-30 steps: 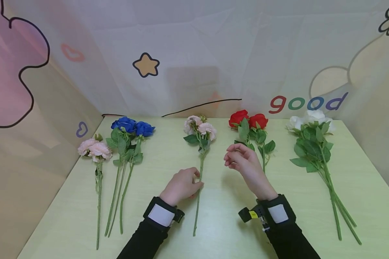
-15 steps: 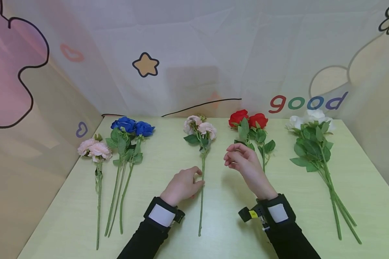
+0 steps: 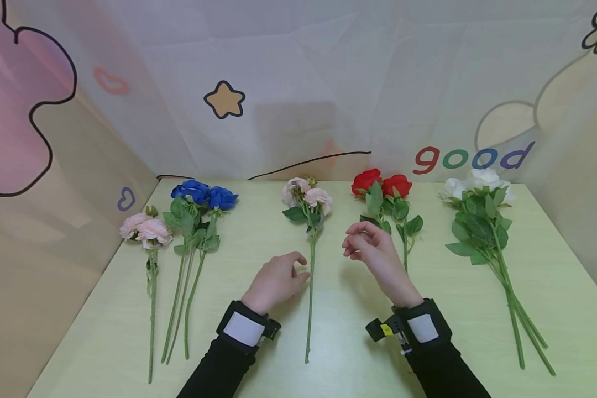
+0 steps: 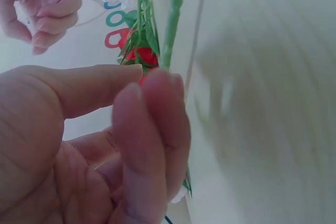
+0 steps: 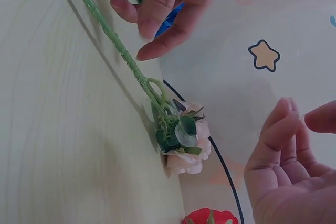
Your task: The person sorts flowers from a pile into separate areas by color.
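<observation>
A pale pink artificial flower [image 3: 318, 200] lies at the middle of the table, its green stem [image 3: 310, 309] pointing towards me. Just left of that stem is my left hand [image 3: 275, 282], thumb and index finger parted and holding nothing. The stem [image 4: 173, 19] shows beyond its fingertips in the left wrist view. My right hand [image 3: 375, 260] hovers right of the pink flower with loosely bent fingers and nothing in them. Behind it, two red roses [image 3: 397, 186] lie with part of their stems hidden by the hand and wrist.
On the left lie another pink flower [image 3: 153, 231] and blue roses [image 3: 191, 191] with several stems. White roses [image 3: 485, 179] with long crossing stems lie at the right. A printed cloth [image 3: 298, 66] hangs behind the pale table [image 3: 343, 354].
The middle pink flower's stem end swung slightly right, then stayed. My left hand has let go of the stem and drawn slightly left. The right hand has barely moved.
</observation>
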`<state>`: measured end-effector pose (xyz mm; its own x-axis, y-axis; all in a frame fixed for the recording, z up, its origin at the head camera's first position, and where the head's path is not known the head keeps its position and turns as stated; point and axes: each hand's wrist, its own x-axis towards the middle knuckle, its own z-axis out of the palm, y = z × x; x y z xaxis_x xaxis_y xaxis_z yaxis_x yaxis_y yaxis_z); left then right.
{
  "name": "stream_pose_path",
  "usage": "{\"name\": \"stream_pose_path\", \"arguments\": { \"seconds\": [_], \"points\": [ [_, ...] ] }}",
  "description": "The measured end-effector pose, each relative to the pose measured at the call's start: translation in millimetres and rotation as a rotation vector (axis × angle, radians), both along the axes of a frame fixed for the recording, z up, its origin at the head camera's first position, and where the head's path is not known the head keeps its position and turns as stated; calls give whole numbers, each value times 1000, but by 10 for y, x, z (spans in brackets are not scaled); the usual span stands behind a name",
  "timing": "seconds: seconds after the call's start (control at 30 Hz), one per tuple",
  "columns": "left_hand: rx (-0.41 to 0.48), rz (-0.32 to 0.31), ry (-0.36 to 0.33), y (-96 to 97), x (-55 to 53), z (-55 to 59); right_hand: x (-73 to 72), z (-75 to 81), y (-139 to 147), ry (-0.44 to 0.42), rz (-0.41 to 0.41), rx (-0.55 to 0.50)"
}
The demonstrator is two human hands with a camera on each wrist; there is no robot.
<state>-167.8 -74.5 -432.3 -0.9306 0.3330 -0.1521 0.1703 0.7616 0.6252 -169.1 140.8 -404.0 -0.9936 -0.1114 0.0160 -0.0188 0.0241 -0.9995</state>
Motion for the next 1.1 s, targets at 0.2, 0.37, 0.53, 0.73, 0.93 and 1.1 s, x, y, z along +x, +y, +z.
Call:
{"name": "stream_pose_path", "arguments": {
  "seconds": [0.2, 0.37, 0.53, 0.73, 0.93, 1.1],
  "points": [
    [6, 8, 31, -42, -33, 40, -26, -24, -37, 20, -20, 120],
    [30, 17, 70, -82, -33, 105, -33, -50, -65, 58, -21, 217],
    [83, 24, 144, -136, -4, 177, -22, -88, -114, 94, 0, 243],
    [92, 50, 210, -257, 36, 155, -1, -110, -190, 87, 34, 203],
    [66, 118, 286, -498, 42, 173, 4, -128, -348, 141, 55, 234],
    [20, 166, 355, -765, 54, 137, 34, -74, -561, 252, 74, 312]
  ]
}}
